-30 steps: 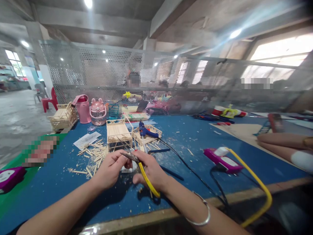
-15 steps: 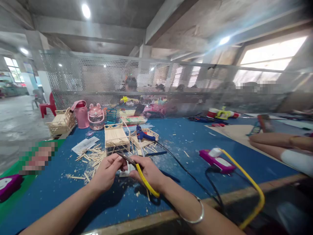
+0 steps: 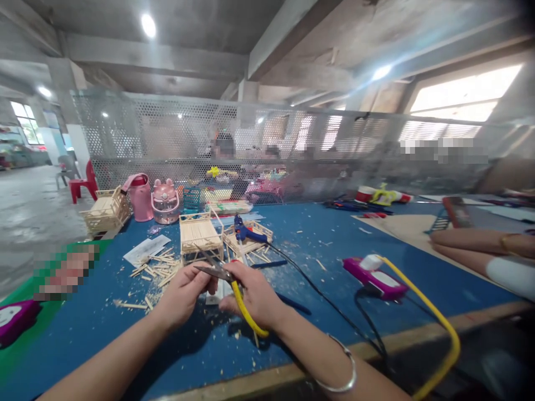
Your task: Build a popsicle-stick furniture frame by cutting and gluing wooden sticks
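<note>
My right hand [image 3: 257,295] is closed around a pair of scissors [image 3: 243,313] with yellow handles. Their dark blades point left and look parted, reaching over the fingertips of my left hand [image 3: 184,292]. Those fingers are pinched together; what they hold is too small or hidden to make out. Just beyond the hands stands a small bed-like frame of wooden sticks [image 3: 201,235]. Loose cut sticks [image 3: 161,266] lie in a heap to its left. A blue glue gun [image 3: 247,231] rests on a second stick frame [image 3: 267,229] at the right, its cord running across the table.
On the blue table [image 3: 301,234] a pink bottle [image 3: 141,199] and a pink jug [image 3: 165,203] stand at the back left, near another stick model [image 3: 106,210]. A purple power strip [image 3: 374,278] with a yellow cable lies right. Another person's arm [image 3: 468,245] rests at far right.
The scissors' blades have swung slightly lower across my left fingertips, and the handles have shifted a little. Both hands stay in nearly the same place; the whole view has moved slightly.
</note>
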### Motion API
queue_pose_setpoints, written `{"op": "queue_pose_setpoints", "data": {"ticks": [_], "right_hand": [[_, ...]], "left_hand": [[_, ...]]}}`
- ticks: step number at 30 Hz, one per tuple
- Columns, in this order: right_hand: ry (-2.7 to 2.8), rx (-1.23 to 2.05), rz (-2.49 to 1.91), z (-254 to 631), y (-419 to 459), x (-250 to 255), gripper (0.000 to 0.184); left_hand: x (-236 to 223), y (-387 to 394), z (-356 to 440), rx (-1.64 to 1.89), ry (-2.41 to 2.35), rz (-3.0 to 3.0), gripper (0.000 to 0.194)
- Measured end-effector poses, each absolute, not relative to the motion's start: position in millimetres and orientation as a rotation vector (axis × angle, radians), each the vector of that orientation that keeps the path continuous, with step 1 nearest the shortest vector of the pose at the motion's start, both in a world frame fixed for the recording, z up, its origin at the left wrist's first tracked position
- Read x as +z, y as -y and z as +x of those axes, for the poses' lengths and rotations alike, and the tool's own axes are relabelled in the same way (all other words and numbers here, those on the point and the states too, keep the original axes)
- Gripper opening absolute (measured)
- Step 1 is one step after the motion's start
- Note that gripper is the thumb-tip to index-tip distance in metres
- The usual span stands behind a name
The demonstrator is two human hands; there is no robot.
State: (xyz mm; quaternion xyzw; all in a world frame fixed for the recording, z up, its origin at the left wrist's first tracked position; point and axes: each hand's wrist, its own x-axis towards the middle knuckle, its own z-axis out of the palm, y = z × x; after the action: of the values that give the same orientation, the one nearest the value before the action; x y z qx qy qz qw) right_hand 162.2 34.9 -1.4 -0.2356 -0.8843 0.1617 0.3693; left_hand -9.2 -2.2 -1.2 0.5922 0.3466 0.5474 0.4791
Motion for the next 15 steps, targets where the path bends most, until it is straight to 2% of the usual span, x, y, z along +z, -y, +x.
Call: {"op": "queue_pose_setpoints", "data": {"ticks": [7, 10, 15], "right_hand": [[2.218, 0.360, -0.489, 157.6, -30.0, -2.8, 0.061], [2.184, 0.375, -0.515, 158.4, -32.7, -5.4, 0.064], [2.157, 0.407, -0.591, 160.2, -37.0, -7.8, 0.059]], "left_hand": [[1.2, 10.5, -3.4, 1.383, -1.124, 1.795, 0.024], [2.2, 10.6, -3.7, 1.515, -1.194, 1.786, 0.022], [4.8, 8.9, -5.5, 1.622, -1.263, 1.677, 0.022]]}}
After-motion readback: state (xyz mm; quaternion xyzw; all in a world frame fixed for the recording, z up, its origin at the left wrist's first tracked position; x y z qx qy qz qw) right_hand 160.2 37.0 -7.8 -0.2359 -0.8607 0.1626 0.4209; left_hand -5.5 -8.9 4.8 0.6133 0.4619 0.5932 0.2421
